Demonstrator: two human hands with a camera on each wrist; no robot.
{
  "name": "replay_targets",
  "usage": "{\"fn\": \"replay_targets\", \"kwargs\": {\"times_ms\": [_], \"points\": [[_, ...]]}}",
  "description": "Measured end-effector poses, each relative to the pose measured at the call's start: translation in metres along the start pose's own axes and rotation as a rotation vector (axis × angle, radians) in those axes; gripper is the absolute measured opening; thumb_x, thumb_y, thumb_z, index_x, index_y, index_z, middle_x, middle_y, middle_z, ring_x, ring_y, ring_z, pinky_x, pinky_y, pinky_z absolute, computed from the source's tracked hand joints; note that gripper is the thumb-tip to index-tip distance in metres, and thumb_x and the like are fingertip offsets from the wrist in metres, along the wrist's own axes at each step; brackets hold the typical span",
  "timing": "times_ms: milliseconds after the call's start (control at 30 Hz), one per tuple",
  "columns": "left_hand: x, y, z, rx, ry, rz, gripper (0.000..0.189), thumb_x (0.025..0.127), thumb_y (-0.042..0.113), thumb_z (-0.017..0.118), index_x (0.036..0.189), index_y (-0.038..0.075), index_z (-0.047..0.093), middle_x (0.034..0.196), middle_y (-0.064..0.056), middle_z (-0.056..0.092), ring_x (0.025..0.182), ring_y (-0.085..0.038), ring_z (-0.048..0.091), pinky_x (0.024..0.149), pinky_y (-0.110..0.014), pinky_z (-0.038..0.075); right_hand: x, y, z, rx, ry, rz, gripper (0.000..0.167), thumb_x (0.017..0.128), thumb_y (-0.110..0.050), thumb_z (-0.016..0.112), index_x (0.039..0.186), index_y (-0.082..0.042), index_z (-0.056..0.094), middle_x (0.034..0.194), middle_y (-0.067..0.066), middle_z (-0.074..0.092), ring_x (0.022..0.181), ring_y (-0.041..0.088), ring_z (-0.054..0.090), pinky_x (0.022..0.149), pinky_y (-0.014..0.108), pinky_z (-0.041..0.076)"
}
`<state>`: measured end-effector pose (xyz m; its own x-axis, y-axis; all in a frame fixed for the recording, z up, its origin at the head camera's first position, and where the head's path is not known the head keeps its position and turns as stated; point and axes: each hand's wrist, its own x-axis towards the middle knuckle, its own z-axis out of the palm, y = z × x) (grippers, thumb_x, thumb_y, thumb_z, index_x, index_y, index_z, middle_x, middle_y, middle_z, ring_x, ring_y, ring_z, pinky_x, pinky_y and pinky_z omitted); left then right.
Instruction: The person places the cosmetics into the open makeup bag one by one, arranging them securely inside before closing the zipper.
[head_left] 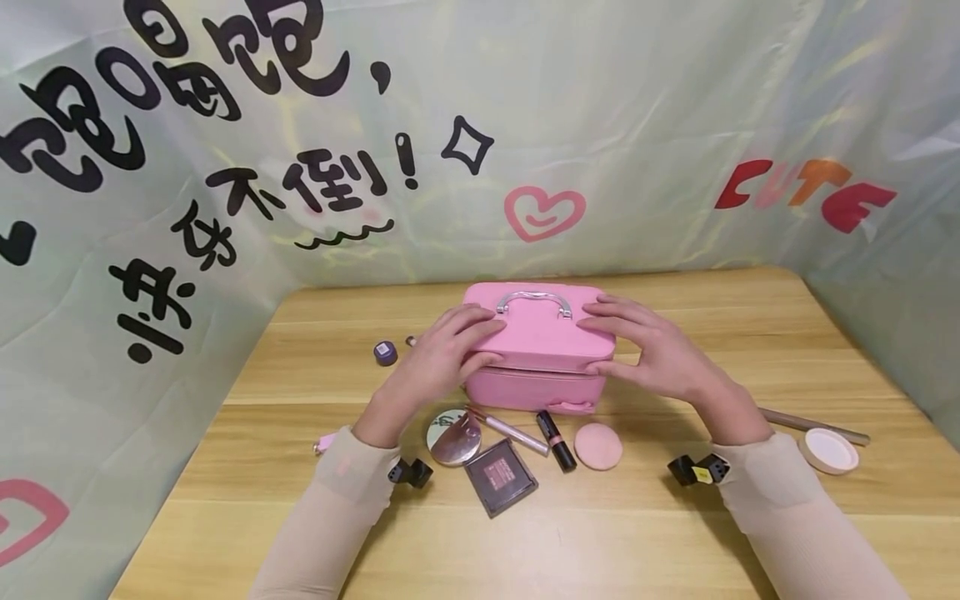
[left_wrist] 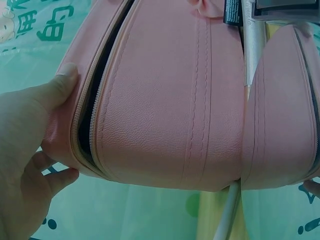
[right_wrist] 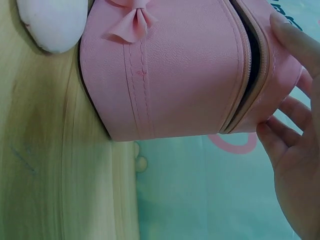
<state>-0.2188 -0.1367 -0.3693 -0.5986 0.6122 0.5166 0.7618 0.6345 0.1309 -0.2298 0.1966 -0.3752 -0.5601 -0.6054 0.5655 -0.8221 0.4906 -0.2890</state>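
A pink makeup case [head_left: 536,387] with a silver handle [head_left: 534,295] stands upright at the back middle of the table. Its lid [head_left: 536,337] is down, and the zipper [right_wrist: 248,55] is undone, with a dark gap along the front. My left hand [head_left: 442,350] grips the lid's left end, thumb [left_wrist: 65,82] on the front side and fingers over the top. At the opposite end, my right hand [head_left: 663,350] holds the lid the same way. A pink bow [right_wrist: 134,20] decorates the case's front.
Before the case lie a round mirror [head_left: 453,437], a silver-pink tube [head_left: 517,433], a dark square compact [head_left: 501,477], a black lipstick [head_left: 556,442] and a pink puff [head_left: 597,447]. A small purple jar [head_left: 386,353] is left; a round white lid [head_left: 829,451] and a brown stick [head_left: 813,425] are right.
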Motion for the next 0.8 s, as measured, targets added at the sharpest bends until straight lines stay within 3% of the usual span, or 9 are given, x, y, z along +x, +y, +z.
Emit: {"fn": "replay_targets", "kwargs": {"times_ms": [200,433,500,600,800], "points": [[0.002,0.002,-0.002,-0.020,-0.007,-0.036,0.045,0.091,0.034,0.069,0.131,0.014,0.063,0.133,-0.004,0.055,0.130,-0.022,0.045,0.112,-0.035,0.033,-0.001,0.002,-0.001,0.002,-0.044,-0.023,0.073,0.069,-0.033,0.089,0.134,-0.014,0.059,0.143,0.011,0.049,0.137,0.034,0.036,0.115,0.037,0.028],[0.001,-0.001,-0.004,-0.038,-0.030,-0.030,0.046,0.089,0.035,0.072,0.129,0.014,0.065,0.131,-0.004,0.056,0.127,-0.021,0.047,0.110,-0.035,0.036,-0.003,0.002,0.001,-0.012,-0.121,0.042,0.083,0.068,-0.034,0.090,0.140,-0.017,0.052,0.152,0.013,0.036,0.142,0.039,0.023,0.103,0.066,0.034],[0.001,-0.002,-0.004,-0.041,-0.025,-0.020,0.045,0.088,0.034,0.072,0.128,0.014,0.065,0.131,-0.004,0.057,0.127,-0.022,0.047,0.110,-0.035,0.036,-0.004,0.003,0.002,-0.006,-0.127,0.065,0.085,0.068,-0.035,0.089,0.142,-0.019,0.050,0.154,0.013,0.032,0.142,0.040,0.023,0.099,0.070,0.035],[0.001,-0.004,-0.003,-0.039,-0.010,-0.001,0.044,0.089,0.032,0.072,0.128,0.013,0.065,0.131,-0.006,0.057,0.127,-0.023,0.047,0.112,-0.035,0.035,-0.005,0.005,0.004,0.000,-0.124,0.087,0.087,0.068,-0.036,0.090,0.143,-0.021,0.049,0.154,0.012,0.031,0.140,0.040,0.027,0.098,0.068,0.038],[0.000,-0.008,0.000,0.009,0.027,-0.003,0.041,0.091,0.025,0.070,0.129,0.013,0.064,0.134,-0.009,0.057,0.131,-0.029,0.046,0.114,-0.038,0.031,-0.005,0.006,0.003,-0.018,-0.066,0.027,0.081,0.065,-0.035,0.091,0.137,-0.020,0.056,0.145,0.013,0.041,0.132,0.037,0.036,0.098,0.061,0.041]]}}
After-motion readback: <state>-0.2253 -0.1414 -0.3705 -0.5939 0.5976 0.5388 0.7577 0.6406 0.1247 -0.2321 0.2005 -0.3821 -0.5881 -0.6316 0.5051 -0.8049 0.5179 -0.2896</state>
